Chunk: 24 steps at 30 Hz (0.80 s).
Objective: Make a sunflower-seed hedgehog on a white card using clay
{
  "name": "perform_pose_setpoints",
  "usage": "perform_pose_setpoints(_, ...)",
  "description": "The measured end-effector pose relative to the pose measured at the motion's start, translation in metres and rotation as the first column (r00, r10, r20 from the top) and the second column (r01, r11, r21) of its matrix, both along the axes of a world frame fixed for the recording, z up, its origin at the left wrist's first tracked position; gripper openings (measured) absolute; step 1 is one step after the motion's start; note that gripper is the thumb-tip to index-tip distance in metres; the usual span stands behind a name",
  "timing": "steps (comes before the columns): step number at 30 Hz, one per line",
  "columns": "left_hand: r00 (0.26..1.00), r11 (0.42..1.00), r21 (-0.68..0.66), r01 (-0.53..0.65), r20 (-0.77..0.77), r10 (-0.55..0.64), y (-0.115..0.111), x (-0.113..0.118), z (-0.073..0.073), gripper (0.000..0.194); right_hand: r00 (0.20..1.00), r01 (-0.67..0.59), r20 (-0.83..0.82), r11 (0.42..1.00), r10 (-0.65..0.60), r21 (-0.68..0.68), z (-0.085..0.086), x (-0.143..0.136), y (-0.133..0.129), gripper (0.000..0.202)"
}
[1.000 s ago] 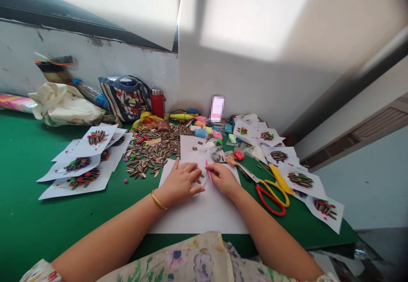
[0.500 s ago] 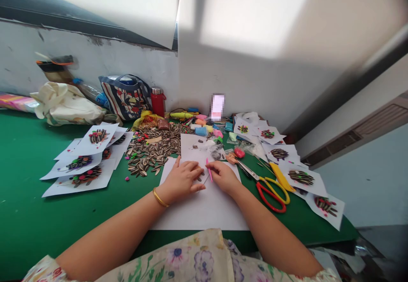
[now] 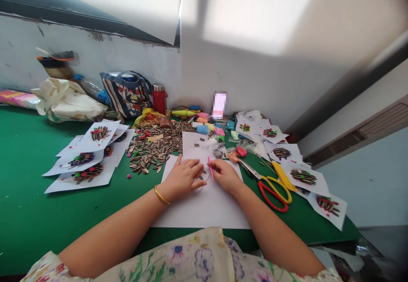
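Left hand bracing the paper, pink tool poised in the right.
From my remote seat I judge this as close, steadying work: the left hand (image 3: 182,179) lies with fingers and thumb spread over the white paper (image 3: 204,209), partly covering a small dark piece (image 3: 204,172), while the right hand (image 3: 225,175) pinches the slim pink tool (image 3: 210,168) upright just beside it. I can't tell whether its tip touches the paper. Moving that tool calls for light fingertips and a flat sheet.
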<state>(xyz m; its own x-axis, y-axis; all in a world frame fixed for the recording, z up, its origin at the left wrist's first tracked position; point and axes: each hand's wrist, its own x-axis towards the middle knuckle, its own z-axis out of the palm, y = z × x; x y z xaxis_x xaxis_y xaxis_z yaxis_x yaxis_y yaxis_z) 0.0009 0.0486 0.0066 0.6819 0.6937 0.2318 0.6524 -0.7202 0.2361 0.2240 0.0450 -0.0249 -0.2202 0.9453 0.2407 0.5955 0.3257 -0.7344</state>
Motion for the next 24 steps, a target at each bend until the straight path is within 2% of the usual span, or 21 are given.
perform_pose_setpoints(7, 1.000, 1.000, 0.002, -0.011, -0.029, 0.011, -0.001, 0.002, -0.003, 0.048, 1.000, 0.000, -0.016, 1.000, 0.000, -0.004, -0.001, 0.000, 0.000, 0.030)
perform_pose_setpoints(12, 0.999, 0.998, -0.057, -0.009, 0.031, 0.011, 0.006, -0.005, -0.004, 0.060, 1.000, -0.014, -0.016, 1.000, 0.014, -0.002, 0.000, 0.000, -0.001, 0.029)
perform_pose_setpoints(15, 0.999, 0.999, -0.034, -0.021, 0.037, 0.023, 0.007, -0.010, -0.004, 0.053, 1.000, -0.021, -0.016, 1.000, 0.021, 0.001, -0.001, 0.001, -0.001, 0.027)
perform_pose_setpoints(19, 1.000, 1.000, 0.005, 0.022, -0.008, -0.022, 0.004, -0.010, -0.003, 0.043, 0.999, -0.024, -0.029, 1.000, 0.025, 0.016, -0.002, 0.001, 0.000, 0.024)
perform_pose_setpoints(24, 1.000, 1.000, 0.001, 0.011, 0.000, -0.011, 0.003, -0.013, -0.003, 0.054, 1.000, -0.015, -0.023, 1.000, 0.015, 0.011, 0.001, 0.000, -0.002, 0.019)
